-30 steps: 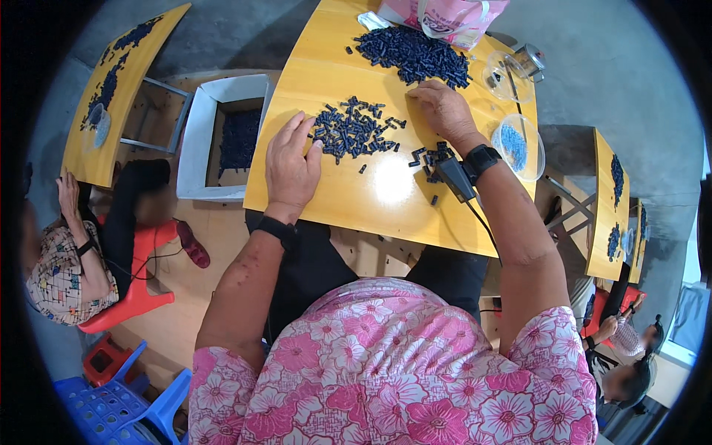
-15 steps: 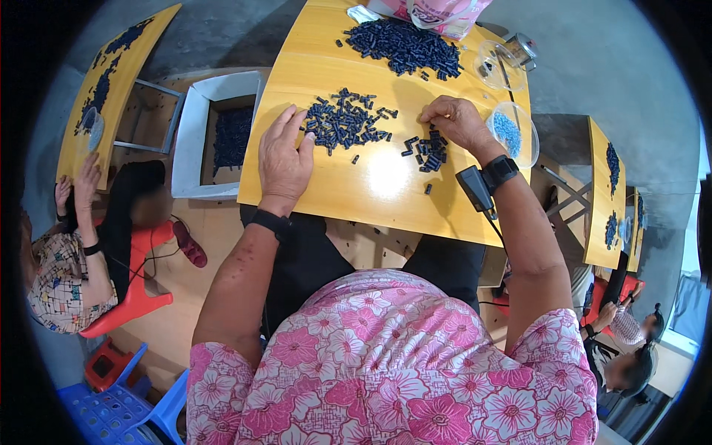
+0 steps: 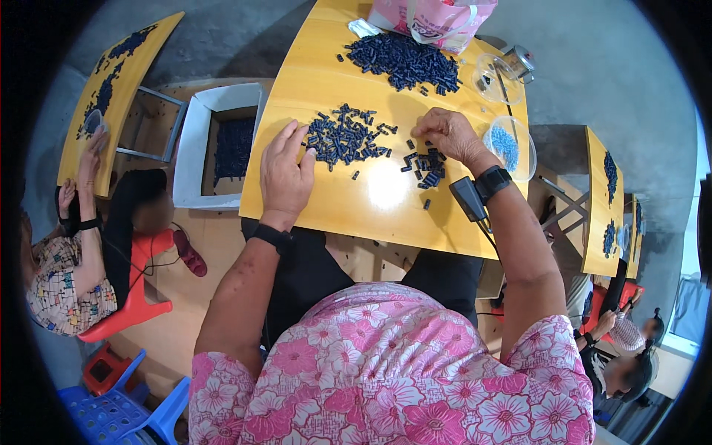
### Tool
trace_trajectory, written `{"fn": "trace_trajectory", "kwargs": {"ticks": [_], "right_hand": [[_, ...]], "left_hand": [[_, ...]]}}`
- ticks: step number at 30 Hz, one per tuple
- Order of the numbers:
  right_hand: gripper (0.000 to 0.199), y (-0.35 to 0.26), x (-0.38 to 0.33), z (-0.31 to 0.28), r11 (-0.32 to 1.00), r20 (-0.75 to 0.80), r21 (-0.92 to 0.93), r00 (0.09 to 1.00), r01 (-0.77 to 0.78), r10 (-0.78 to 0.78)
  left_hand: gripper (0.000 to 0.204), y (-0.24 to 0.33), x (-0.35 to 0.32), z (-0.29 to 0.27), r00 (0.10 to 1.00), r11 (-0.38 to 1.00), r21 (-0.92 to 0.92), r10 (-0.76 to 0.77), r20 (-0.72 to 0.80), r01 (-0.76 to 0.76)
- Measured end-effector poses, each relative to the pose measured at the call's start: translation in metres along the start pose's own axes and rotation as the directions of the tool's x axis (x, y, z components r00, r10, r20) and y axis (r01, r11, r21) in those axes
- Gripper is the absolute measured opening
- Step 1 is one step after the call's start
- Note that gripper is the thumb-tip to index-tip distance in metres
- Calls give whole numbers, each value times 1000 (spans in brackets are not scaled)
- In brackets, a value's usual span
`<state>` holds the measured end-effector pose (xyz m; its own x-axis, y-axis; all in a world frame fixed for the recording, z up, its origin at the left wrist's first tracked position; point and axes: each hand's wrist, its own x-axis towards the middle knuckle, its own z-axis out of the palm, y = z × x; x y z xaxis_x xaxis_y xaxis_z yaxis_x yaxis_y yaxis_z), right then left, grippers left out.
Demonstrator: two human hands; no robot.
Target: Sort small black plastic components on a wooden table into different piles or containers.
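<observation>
Left hand (image 3: pixel 285 174) flat, fingers spread, fencing the centre pile (image 3: pixel 345 139) on the desk (image 3: pixel 356 208); right hand (image 3: pixel 449 133) curled over the smaller cluster (image 3: pixel 426 167), pinch contents unclear to us.

1. The table (image 3: pixel 334 208) is yellow.
2. The small parts (image 3: pixel 345 141) are dark blue.
3. The bag (image 3: pixel 434 18) is pink.
4. The blouse (image 3: pixel 393 371) has pink flowers on white.
5. The wristbands (image 3: pixel 493 182) are black.
6. The stool (image 3: pixel 137 297) is red.
</observation>
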<state>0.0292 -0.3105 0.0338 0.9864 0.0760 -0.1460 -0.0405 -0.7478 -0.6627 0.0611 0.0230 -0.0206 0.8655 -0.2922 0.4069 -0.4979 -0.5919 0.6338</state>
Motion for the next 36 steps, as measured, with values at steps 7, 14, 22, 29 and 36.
{"fn": "trace_trajectory", "kwargs": {"ticks": [7,14,22,29,36], "right_hand": [[16,0,10,-1,964,-62,265,996,-39,57],[10,-30,12,17,992,50,127,999,-15,9],[15,-33,7,25,994,11,103,1000,22,-23],[12,-44,-3,31,995,28,-87,998,51,-49],[11,-58,-7,16,899,214,-434,976,67,30]], "left_hand": [[38,6,1,-4,999,1000,6,-9,36,9],[38,2,0,-4,999,1000,27,-16,46,15],[38,-1,0,0,1000,1000,-8,10,4,-10],[39,-1,0,1,1000,1000,7,6,14,-7],[40,0,-1,-1,1000,1000,-2,1,14,-1]]}}
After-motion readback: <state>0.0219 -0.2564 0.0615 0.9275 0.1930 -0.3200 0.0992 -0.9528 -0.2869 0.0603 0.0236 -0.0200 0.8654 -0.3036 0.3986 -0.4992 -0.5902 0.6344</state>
